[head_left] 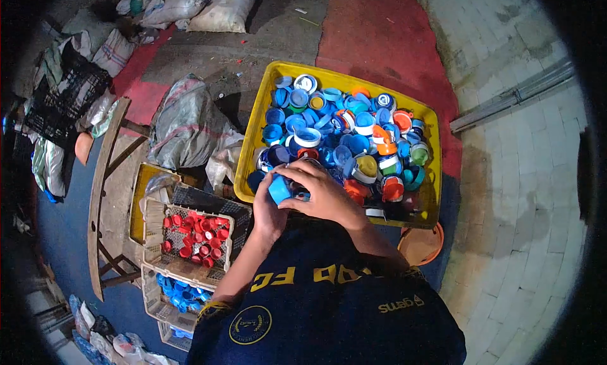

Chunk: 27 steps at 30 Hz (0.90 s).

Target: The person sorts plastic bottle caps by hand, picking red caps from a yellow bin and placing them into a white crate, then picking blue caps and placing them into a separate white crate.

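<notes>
Both hands meet over the near left edge of a yellow tray [432, 204] heaped with mixed plastic caps [344, 121], mostly blue, some orange, white and green. Between the hands is a light blue cap [280, 190]. My left hand [267, 207] is wrapped round its left side. My right hand [320, 191] reaches across from the right, its fingers curled over the top and its thumb against the cap's near side. Part of the cap is hidden by the fingers.
At left stand stacked crates: red caps in a beige crate [221, 270], blue caps [180, 292] in the one below. A wooden bench [98, 207] and a grey sack [186, 125] lie beyond. An orange bucket [422, 243] stands right, near a tiled wall [525, 194].
</notes>
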{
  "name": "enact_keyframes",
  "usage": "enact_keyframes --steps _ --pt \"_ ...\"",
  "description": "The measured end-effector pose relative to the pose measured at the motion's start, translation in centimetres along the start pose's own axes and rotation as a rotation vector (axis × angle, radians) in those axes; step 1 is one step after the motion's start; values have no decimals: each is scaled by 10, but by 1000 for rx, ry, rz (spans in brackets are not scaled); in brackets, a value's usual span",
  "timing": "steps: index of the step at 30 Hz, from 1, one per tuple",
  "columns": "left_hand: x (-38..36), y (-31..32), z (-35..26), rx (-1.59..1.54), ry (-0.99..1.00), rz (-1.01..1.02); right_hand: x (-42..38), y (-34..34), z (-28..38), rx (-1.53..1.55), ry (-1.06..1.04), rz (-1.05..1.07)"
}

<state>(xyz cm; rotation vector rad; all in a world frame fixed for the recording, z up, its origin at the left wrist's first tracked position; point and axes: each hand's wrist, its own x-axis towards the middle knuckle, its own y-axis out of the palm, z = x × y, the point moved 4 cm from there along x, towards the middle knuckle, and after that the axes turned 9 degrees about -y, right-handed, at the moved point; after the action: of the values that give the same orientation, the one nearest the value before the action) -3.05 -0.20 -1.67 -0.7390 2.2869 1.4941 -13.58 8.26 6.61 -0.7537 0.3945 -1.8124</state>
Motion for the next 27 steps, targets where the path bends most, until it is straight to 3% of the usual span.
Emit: enact_keyframes --steps 5,8,10,12,13,14,15,16,21,27 --pt "-22 -1 -11 12 23 15 18 0 -1 15 -118 106" --pt "-23 -11 -7 -19 117 16 26 9 4 279 -73 198" --pt "-26 -20 -8 -67 36 202 34 6 -1 354 -36 220" --pt "-26 -25 -9 -225 24 249 41 4 -32 437 130 105" --pt "-26 -24 -11 -301 14 274 51 -4 -45 369 114 6" --pt "-30 -25 -13 -299 18 230 59 -14 -61 221 237 -48" --pt "-35 -20 -20 -295 21 190 65 -19 -86 74 178 -91" --pt "-40 -18 -24 -291 24 148 76 -28 -99 51 293 -54" --pt "-41 -31 -28 -430 8 240 119 -31 -168 -355 137 -42" --pt "-37 -32 -26 -464 -31 201 168 4 -249 -621 331 60"
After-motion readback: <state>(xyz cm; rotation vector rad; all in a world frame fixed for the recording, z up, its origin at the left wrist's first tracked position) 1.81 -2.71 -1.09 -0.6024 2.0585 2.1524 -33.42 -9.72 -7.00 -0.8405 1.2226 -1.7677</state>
